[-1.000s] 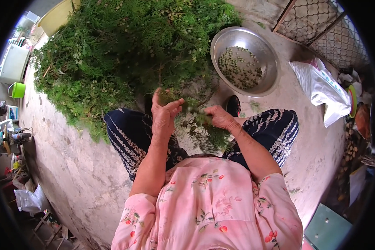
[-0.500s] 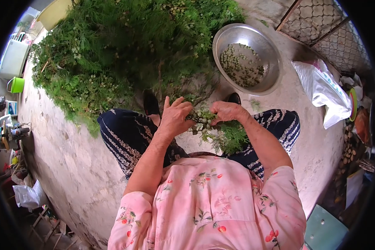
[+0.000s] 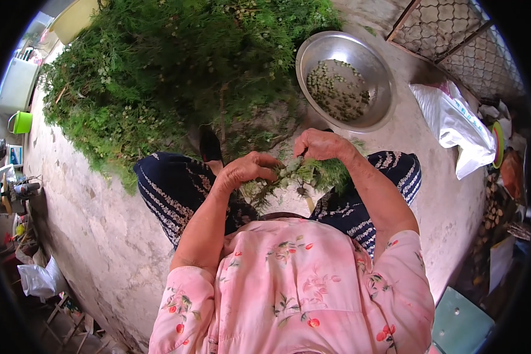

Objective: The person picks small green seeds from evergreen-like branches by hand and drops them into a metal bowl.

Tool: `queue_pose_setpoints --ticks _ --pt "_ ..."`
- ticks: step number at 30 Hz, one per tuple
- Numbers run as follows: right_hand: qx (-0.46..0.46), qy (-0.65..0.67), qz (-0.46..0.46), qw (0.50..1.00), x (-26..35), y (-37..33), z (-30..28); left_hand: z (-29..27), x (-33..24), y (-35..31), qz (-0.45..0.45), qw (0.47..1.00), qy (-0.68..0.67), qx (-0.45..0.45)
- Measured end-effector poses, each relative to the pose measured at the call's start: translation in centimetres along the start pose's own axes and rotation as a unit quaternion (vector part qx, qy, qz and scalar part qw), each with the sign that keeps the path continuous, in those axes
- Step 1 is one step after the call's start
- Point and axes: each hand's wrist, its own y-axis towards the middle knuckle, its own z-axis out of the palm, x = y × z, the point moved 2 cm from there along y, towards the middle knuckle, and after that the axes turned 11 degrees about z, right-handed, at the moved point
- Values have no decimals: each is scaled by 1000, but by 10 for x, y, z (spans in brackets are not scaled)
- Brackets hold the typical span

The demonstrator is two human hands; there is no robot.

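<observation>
My left hand and my right hand are both closed on a leafy green sprig held between my knees. The fingertips of the two hands nearly meet over its small pale buds. A big heap of the same feathery green plants lies on the concrete ground in front of me. To the right of the heap stands a round metal bowl with several small green bits in its bottom.
A white plastic sack lies right of the bowl, with wire fencing behind it. A green bucket and white tub stand at far left. A green stool is at lower right, a plastic bag at lower left.
My hands have drawn the sprig back from the heap toward my lap. The view has shifted so the bowl sits closer to my right hand.
</observation>
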Motion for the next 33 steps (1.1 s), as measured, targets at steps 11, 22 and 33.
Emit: queue_pose_setpoints --ticks 11,22,33 --pt "35 -6 104 994 48 17 -11 29 -4 0 -44 990 -39 -126" --pt "-294 599 -17 745 30 -3 -54 11 -9 -11 -15 919 238 -314" --pt "-389 132 65 910 61 18 17 17 -19 -14 92 848 339 -397"
